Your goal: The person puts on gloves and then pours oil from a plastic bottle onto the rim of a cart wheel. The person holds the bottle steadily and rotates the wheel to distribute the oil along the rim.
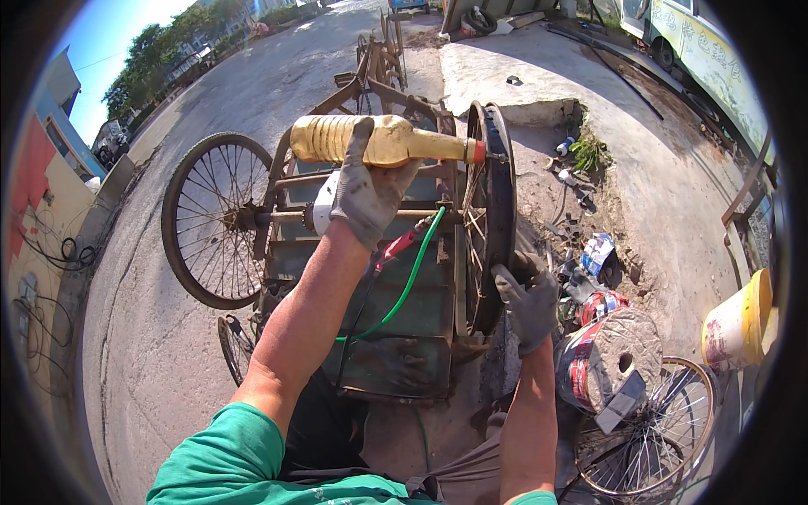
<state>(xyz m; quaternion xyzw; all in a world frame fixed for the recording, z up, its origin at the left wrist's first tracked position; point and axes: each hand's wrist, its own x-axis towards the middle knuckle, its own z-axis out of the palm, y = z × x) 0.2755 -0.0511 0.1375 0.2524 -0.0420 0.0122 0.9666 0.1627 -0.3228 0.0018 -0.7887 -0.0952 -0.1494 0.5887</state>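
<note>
My left hand (366,189), in a grey glove, grips a yellow plastic bottle (417,143) with a red cap. The bottle lies sideways, and its cap points at the hub of a rusty spoked wheel (498,202). That wheel stands upright on the right side of an overturned cargo tricycle (396,337) with a green metal body. My right hand (528,305), also gloved, holds the lower part of the wheel's black tyre. A green hose (411,282) and a red-handled tool (396,248) lie over the frame below my left forearm.
The tricycle's other large wheel (215,219) stands on the left over the asphalt road. On the right lie litter (593,252), a round spool (610,358), a loose bicycle wheel (656,433) and a yellow bucket (741,324). A white vehicle (707,50) is parked at the far right.
</note>
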